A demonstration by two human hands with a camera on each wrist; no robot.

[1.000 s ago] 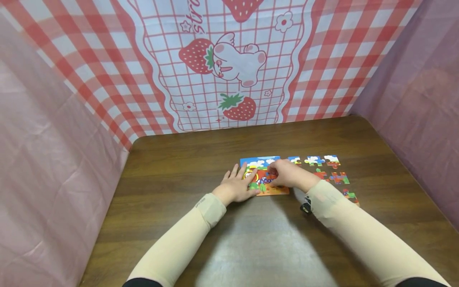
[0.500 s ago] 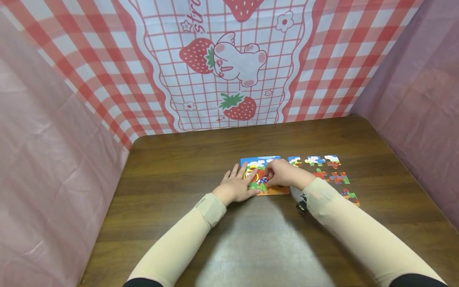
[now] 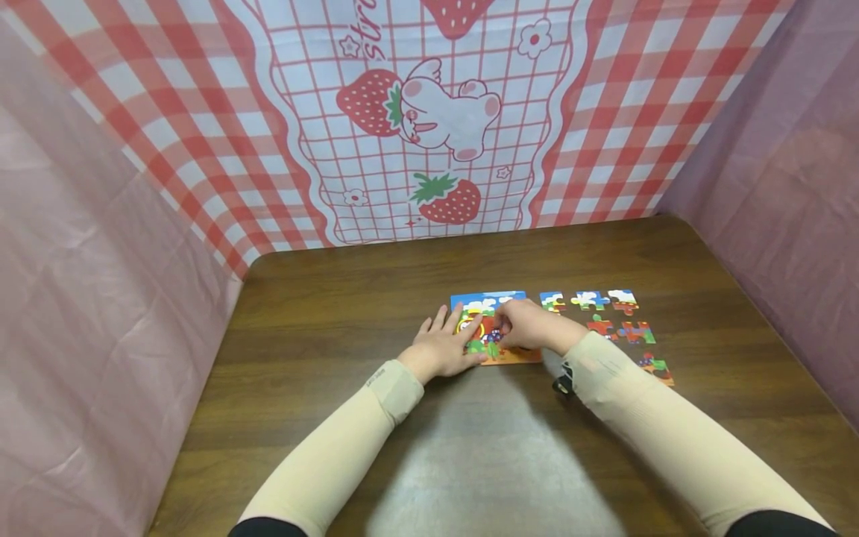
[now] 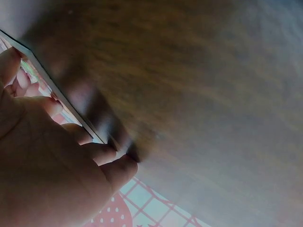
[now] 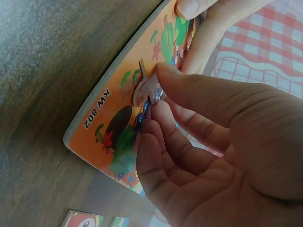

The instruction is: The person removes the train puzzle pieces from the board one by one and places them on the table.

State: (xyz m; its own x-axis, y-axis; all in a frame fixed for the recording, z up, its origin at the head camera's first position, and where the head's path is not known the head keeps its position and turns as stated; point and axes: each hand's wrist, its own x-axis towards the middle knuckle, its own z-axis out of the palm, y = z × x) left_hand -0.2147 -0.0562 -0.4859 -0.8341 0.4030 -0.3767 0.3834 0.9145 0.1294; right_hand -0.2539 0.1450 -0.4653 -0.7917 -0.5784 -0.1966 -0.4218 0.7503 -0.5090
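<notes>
A small picture puzzle board [image 3: 527,356], blue at the top and orange at the bottom, lies flat on the table. Across its left part rests my left hand [image 3: 441,352], fingers spread and straight. In the left wrist view, fingertips of that hand lie along the board's edge [image 4: 64,100]. My right hand [image 3: 537,325] is over the right half of the board. Between its thumb and fingers it pinches a jigsaw piece [image 5: 143,90], tilted with its cut edge showing close over the orange area. The fingers hide most of the piece.
Right of the board lie several loose jigsaw pieces in rough rows, among them a blue-and-white one [image 3: 590,300] and a red-and-green one [image 3: 637,333]. The wooden table [image 3: 322,328] meets a checkered strawberry cloth [image 3: 376,186] at the back. Pink curtains [image 3: 87,298] hang at both sides.
Over the first half second my right hand shifted slightly left across the board. Since then it has stayed nearly in place. The left hand has not moved.
</notes>
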